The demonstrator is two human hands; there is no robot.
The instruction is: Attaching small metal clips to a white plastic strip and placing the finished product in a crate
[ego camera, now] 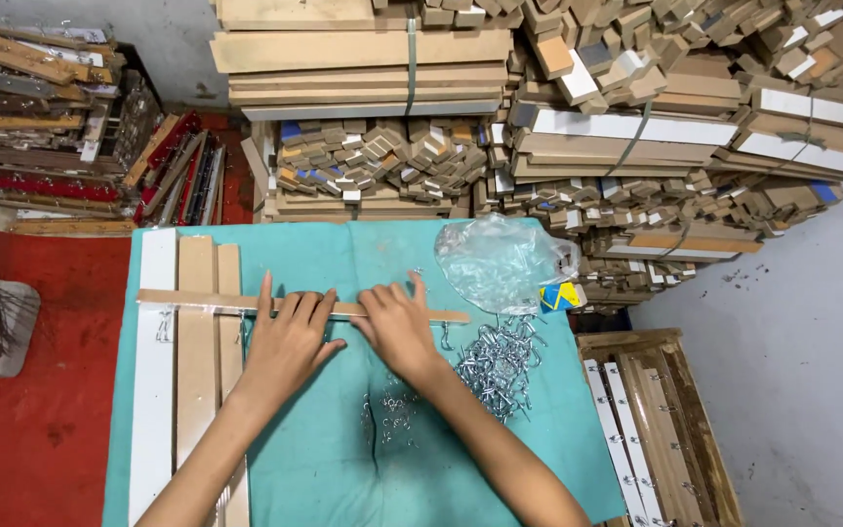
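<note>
Workshop floor, red at 9 o'clock, grey at 3 o'clock. Stacks of wood strips [578,117] fill the top of the view from 11 to 2 o'clock, some bundles strapped. Table [343,488] sits centre, covered in a teal cloth.

Strip [202,303]: thin, pale wood, lying crosswise on the table, running 9 to 3 o'clock just above centre. Its left end crosses three boards [192,390] that lie lengthwise along the table's left edge, one white and two bare wood.

Left hand [290,342]: palm down on the strip, fingers spread apart and flat, tips reaching past the strip's far edge. Not clamped on it, only pressing.

Right hand [397,327]: just beside the left, at its 3 o'clock, also palm down on the strip. Fingers slightly apart, loosely curved over the wood; cannot tell whether the thumb grips beneath.

Hooks [500,356]: heap of small metal pieces at 4 o'clock of the right hand, near the forearm. A few loose ones [392,410] lie between the forearms.

Bag [500,259]: clear plastic, crumpled, at 1 o'clock of the right hand, touching the heap's far side.

Crate [656,429]: wooden, on the floor at 4 o'clock, holding white strips.
</note>
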